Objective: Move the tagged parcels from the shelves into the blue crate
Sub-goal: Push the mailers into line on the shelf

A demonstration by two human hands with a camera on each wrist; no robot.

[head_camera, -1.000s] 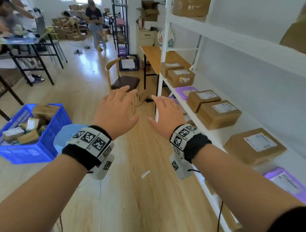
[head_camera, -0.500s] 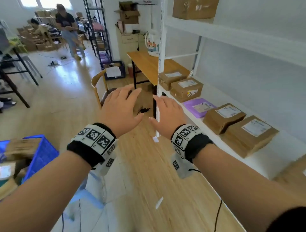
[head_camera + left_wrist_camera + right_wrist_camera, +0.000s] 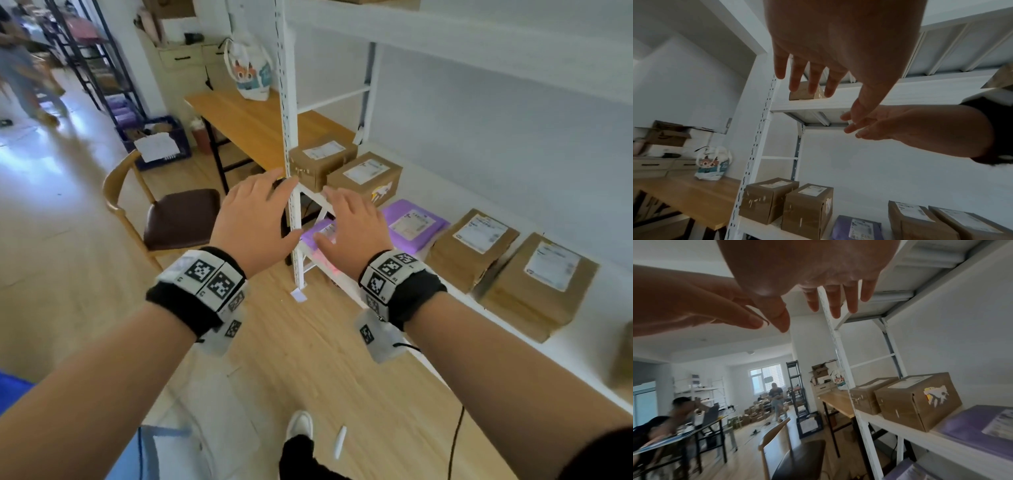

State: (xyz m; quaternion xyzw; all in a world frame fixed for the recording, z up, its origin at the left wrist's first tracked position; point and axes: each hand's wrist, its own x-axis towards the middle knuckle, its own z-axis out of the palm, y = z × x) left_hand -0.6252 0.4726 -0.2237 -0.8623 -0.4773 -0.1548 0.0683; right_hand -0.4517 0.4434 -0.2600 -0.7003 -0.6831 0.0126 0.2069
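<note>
Both hands were empty and spread wide in the head view, the left hand (image 3: 255, 222) and right hand (image 3: 352, 233) reaching side by side toward the shelf (image 3: 582, 356). Just ahead of the right fingertips stood two brown boxes (image 3: 364, 174); a purple mailer (image 3: 412, 224) lay just to its right. Only a blue corner (image 3: 10, 387), probably the crate, showed behind the left forearm.

From the left wrist, straight fingers (image 3: 812, 78) hung above those boxes (image 3: 807, 207), touching nothing.

From the right wrist, the nearer box (image 3: 918, 400) sat squarely at the shelf edge. Taking it well probably meant one palm on each side face, clear of the upright post (image 3: 840, 353).
</note>
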